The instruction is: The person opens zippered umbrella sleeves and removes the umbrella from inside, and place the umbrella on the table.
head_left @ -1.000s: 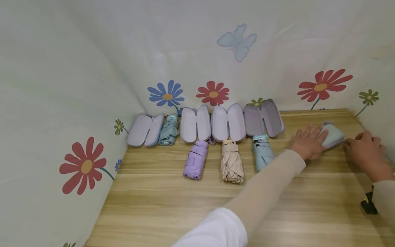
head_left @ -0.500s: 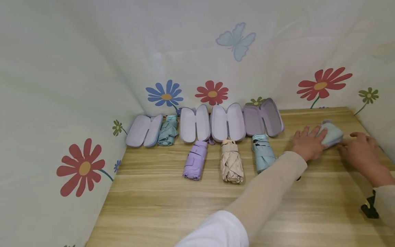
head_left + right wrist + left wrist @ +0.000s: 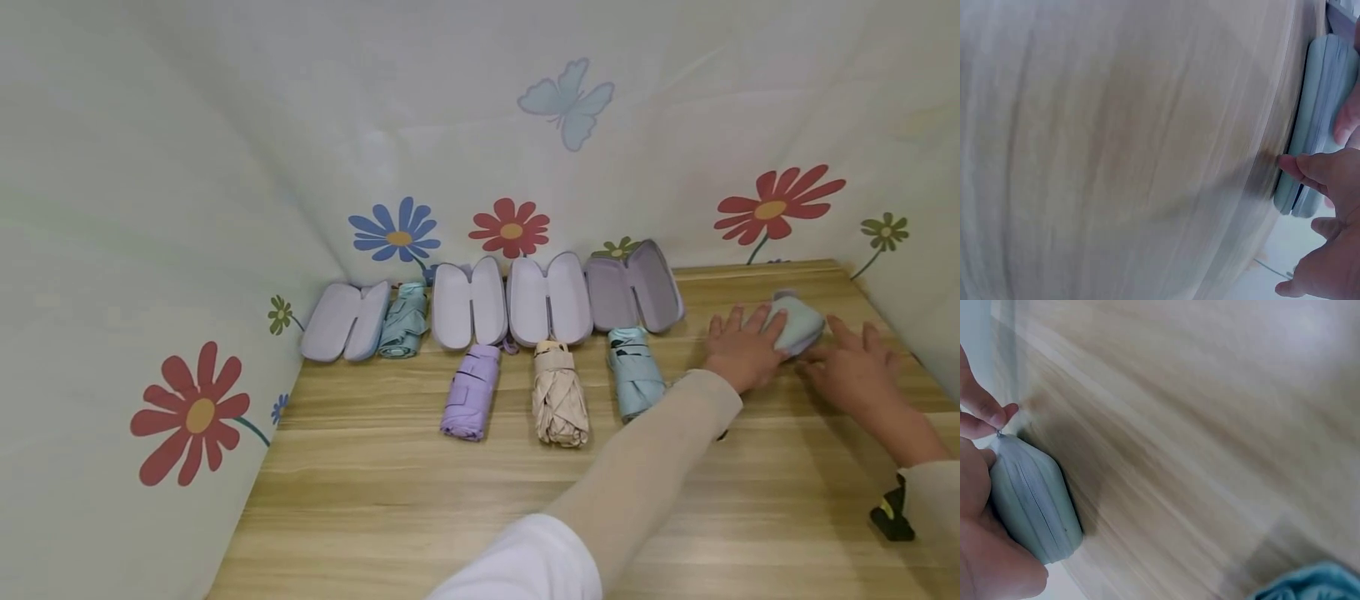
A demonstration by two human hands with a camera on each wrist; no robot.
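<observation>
A small pale green zip case (image 3: 799,323) lies closed-looking at the right of the table, its zip band showing in both wrist views. My left hand (image 3: 744,348) holds it from the left, fingers spread across its top and side. On the other side, my right hand (image 3: 858,371) pinches the small zip pull (image 3: 999,432) between thumb and finger at the case's end. From the right wrist, those fingertips (image 3: 1297,167) show right against the zip edge, while the other fingers stand away from the case.
Several open zip cases (image 3: 549,300) stand along the back wall. A teal folded umbrella (image 3: 405,321) lies between two of them. Purple (image 3: 471,393), beige (image 3: 560,396) and light blue (image 3: 636,375) folded umbrellas lie in front. Patterned sheeting (image 3: 420,125) encloses the table.
My right hand has shifted left along the case's near side, and its upper fingers have straightened. The left hand stays on the case. The head view has shifted slightly.
</observation>
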